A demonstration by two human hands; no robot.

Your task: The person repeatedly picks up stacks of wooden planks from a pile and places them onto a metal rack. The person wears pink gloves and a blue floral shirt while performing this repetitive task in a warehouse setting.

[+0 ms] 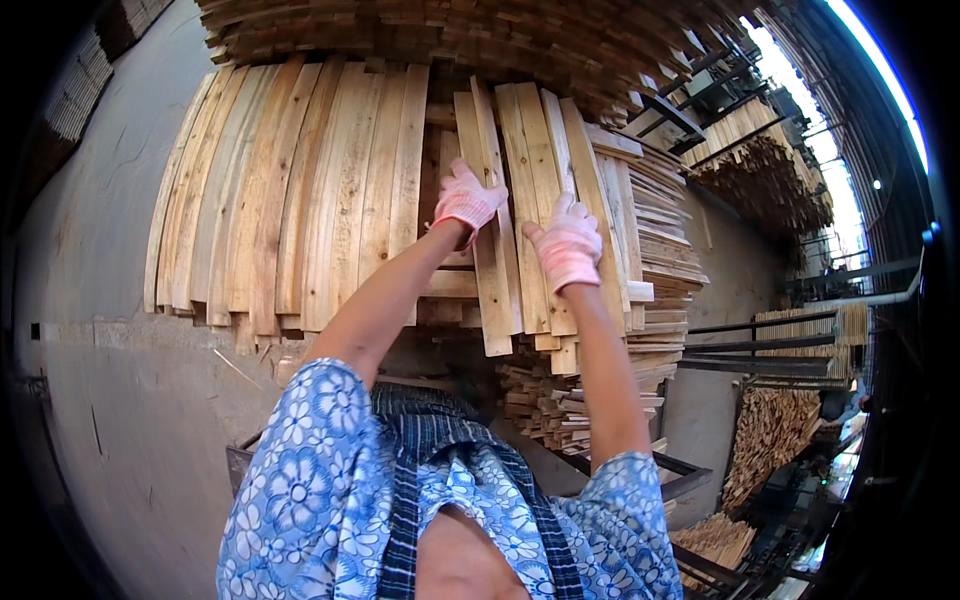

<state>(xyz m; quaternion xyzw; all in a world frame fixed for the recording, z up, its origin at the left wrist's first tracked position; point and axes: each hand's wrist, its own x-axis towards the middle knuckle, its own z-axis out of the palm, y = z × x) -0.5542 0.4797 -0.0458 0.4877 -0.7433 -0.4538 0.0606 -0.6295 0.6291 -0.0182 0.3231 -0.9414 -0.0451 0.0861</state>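
Both my hands wear pale pink-and-white knit gloves over a layer of long, rough wooden boards. My left hand (470, 197) is closed on a narrow wooden board (491, 285) just right of a gap in the layer, thumb on its right side. Against that board leans another board (486, 125), slightly tilted. Farther right, my right hand (568, 245) is closed over a board (556, 140) whose bright narrow edge runs up from the fingers. Its thumb points left across a neighbouring board (526, 270). The fingertips' undersides are hidden.
Boards lie side by side at the left (290, 190). Through the gap, a crosspiece (448, 284) shows below. A tall dark lumber stack (450, 35) stands at the far side. Stacked slats (665, 235) rise at the right, with metal frames (760, 350) beyond. Concrete floor (110, 260) extends left.
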